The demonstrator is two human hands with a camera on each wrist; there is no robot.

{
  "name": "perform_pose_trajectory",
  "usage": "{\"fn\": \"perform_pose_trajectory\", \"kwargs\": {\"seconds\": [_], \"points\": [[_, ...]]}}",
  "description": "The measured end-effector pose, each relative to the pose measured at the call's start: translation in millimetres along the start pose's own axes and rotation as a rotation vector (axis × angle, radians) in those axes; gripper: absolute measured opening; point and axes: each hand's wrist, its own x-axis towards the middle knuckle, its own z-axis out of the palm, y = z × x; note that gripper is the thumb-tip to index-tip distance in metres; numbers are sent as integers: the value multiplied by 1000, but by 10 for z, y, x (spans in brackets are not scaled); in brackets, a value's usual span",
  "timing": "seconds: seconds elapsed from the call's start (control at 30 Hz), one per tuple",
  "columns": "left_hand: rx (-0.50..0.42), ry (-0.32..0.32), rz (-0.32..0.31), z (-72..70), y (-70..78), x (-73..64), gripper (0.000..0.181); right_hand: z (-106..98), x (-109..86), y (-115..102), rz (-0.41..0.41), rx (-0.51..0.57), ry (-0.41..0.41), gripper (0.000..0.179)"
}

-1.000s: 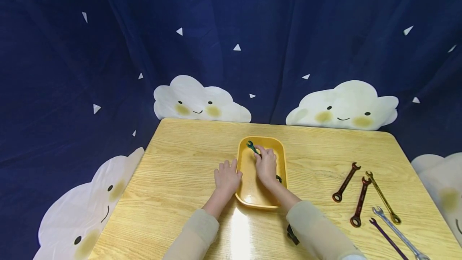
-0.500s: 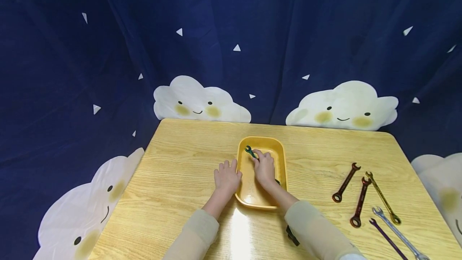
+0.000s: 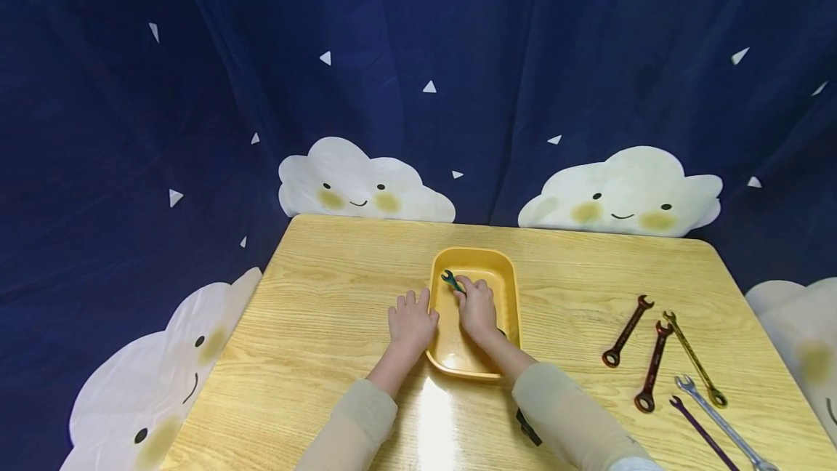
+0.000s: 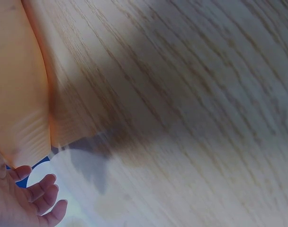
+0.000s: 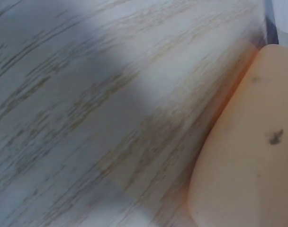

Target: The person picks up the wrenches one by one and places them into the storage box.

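Observation:
In the head view, my right hand (image 3: 478, 313) is inside a yellow plastic tray (image 3: 439, 363). Thumb and fingers pinch a green combination wrench (image 3: 451, 280) near its open end, which points to the far left. Its middle is hidden under the hand, and a dark end shows past the wrist. My left hand (image 3: 412, 321) rests against the tray's left rim, thumb at the edge and fingers spread. The left wrist view shows the left hand's fingers (image 4: 42, 196) loosely bent beside the tray's wall (image 4: 21, 94). The right wrist view has only the tray's outer wall (image 5: 248, 156) and the table.
On the right of the wooden table (image 3: 327, 275) lie two dark red wrenches (image 3: 626, 331), a gold wrench (image 3: 694, 358), a silver wrench (image 3: 722, 420) and a purple wrench (image 3: 701, 430). A dark blue curtain (image 3: 392, 35) with white clouds hangs behind the table's far edge.
My right hand has drawn the green wrench slightly toward me and to the left within the tray. My left hand and the other wrenches stay put.

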Motion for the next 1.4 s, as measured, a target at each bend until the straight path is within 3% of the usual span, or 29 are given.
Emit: {"fn": "perform_pose_trajectory", "kwargs": {"seconds": [0.33, 0.8, 1.4], "points": [[-15, 41, 1, -7, 7, -17, 36, 57, -15, 32, -14, -70, -35, 30], [0, 30, 2, -14, 8, -18, 34, 119, -30, 58, -34, -148, -93, 30], [-3, 25, -1, 3, 2, -4, 34, 143, -60, 84, -88, -209, -83, 31]]}}
